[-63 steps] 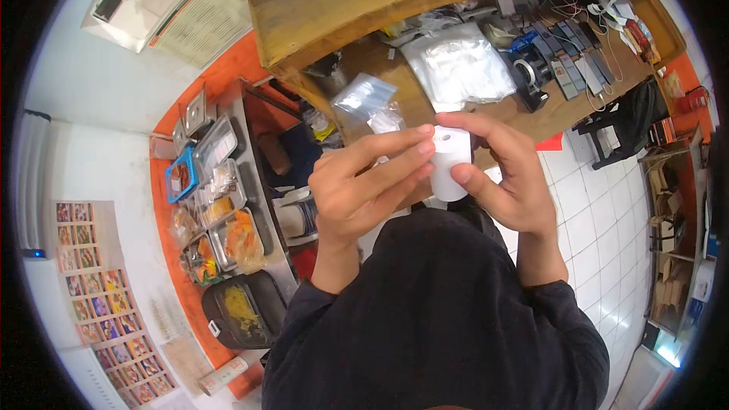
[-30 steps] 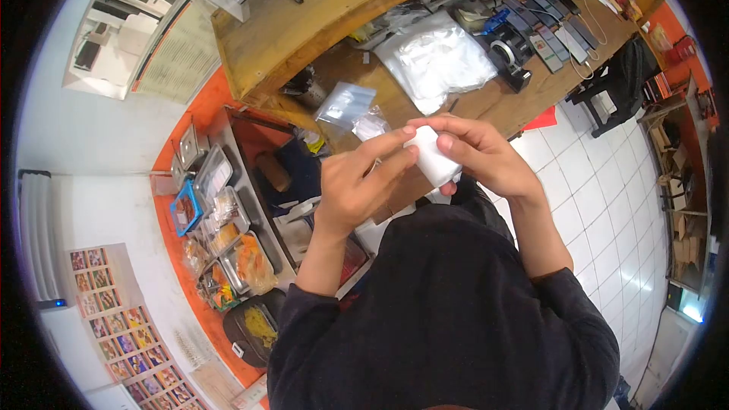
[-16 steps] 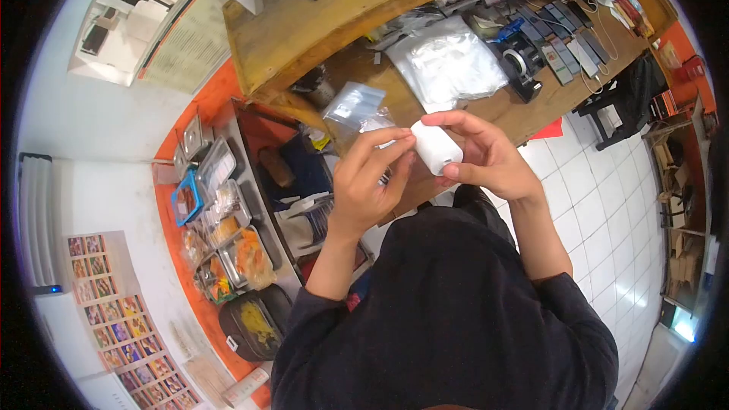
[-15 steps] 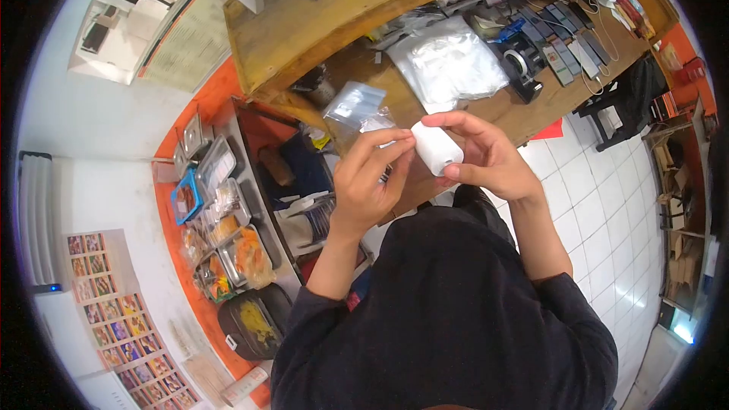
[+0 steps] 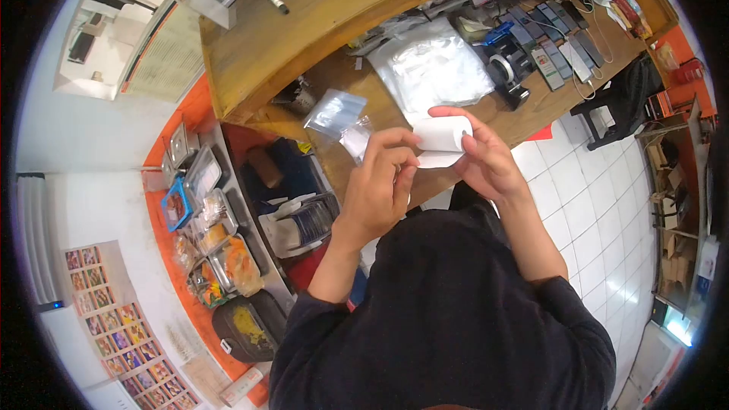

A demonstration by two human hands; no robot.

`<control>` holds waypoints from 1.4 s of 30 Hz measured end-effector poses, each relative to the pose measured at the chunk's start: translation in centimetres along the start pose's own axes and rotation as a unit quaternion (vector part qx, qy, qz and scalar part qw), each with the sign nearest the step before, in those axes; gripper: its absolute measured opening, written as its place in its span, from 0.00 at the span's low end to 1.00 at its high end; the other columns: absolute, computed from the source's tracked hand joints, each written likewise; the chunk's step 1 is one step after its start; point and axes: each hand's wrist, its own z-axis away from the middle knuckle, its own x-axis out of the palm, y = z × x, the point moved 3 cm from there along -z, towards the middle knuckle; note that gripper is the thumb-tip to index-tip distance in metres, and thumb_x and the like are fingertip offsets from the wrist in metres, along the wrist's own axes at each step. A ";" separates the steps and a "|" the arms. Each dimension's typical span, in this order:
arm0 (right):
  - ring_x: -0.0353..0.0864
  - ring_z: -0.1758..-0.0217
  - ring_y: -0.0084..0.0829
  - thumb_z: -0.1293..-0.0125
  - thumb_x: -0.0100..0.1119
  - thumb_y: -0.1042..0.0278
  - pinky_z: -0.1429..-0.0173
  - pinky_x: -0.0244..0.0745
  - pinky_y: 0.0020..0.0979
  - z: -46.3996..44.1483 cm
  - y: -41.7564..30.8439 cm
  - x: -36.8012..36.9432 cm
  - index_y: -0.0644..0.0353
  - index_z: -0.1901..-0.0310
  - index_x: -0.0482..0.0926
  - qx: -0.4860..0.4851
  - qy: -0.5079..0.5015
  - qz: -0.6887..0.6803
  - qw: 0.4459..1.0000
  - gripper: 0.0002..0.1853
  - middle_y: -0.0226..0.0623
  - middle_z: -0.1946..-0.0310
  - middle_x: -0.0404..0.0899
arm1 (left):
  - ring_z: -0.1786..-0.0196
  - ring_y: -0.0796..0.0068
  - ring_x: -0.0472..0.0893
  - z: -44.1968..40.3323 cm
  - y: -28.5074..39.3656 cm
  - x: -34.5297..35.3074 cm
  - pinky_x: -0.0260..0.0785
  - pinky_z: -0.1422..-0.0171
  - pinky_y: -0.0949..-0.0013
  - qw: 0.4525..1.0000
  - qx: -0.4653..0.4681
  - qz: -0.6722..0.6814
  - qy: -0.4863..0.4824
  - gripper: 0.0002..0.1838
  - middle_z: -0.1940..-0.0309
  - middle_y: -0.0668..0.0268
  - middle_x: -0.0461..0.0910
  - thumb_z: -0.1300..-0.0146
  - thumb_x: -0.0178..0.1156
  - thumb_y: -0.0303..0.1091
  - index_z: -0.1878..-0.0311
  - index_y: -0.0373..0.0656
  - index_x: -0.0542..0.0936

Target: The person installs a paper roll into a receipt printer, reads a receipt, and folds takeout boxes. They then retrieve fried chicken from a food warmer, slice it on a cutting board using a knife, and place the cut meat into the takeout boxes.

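Observation:
A white paper roll [image 5: 440,135], like receipt paper, is held up in front of my body, above the near edge of the wooden desk. My right hand [image 5: 490,158] grips it from the right, with the fingers behind and the thumb at the hollow end. A short loose flap of paper hangs below the roll. My left hand [image 5: 378,186] has its fingertips pinched at the left edge of this flap, and a ring shows on one finger. Just beyond the roll, a stack of clear plastic bags [image 5: 433,64] lies on the desk.
Several phones [image 5: 550,61] with cables lie at the desk's right, beside a black tape dispenser [image 5: 505,72]. A raised wooden counter [image 5: 319,0] runs along the back, bearing a marker [image 5: 275,0]. Food trays [image 5: 235,262] line the left side. White floor tiles [image 5: 588,205] show at right.
The roll has been turned sideways, and its loose end now hangs unrolled below it. My left fingers have shifted to that flap. The view has swung slightly.

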 end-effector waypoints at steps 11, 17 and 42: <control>0.81 0.42 0.32 0.31 0.68 0.66 0.45 0.81 0.35 1.3 -8.8 -13.7 0.60 0.32 0.67 0.117 -0.070 0.112 0.984 0.29 0.38 0.42 0.76 | 0.71 0.72 0.78 -7.4 -1.7 14.2 0.71 0.66 0.68 0.978 -0.193 0.065 0.054 0.05 0.64 0.60 0.81 0.26 0.57 0.28 0.53 0.36 0.76; 0.77 0.41 0.22 0.41 0.77 0.69 0.38 0.74 0.29 2.5 -16.0 -25.4 0.61 0.35 0.74 0.267 -0.051 0.285 0.919 0.33 0.31 0.46 0.80 | 0.64 0.70 0.82 -11.9 -3.2 25.5 0.73 0.59 0.68 0.946 -0.283 0.155 0.023 0.08 0.61 0.60 0.83 0.27 0.61 0.31 0.50 0.38 0.78; 0.76 0.38 0.52 0.43 0.69 0.78 0.32 0.70 0.44 -16.0 -18.8 -52.4 0.64 0.52 0.81 -0.006 -0.196 0.727 0.658 0.16 0.45 0.40 0.81 | 0.37 0.43 0.76 -1.8 -20.4 29.7 0.71 0.35 0.50 0.841 -0.506 -0.188 0.028 0.19 0.39 0.48 0.75 0.35 0.62 0.29 0.41 0.41 0.77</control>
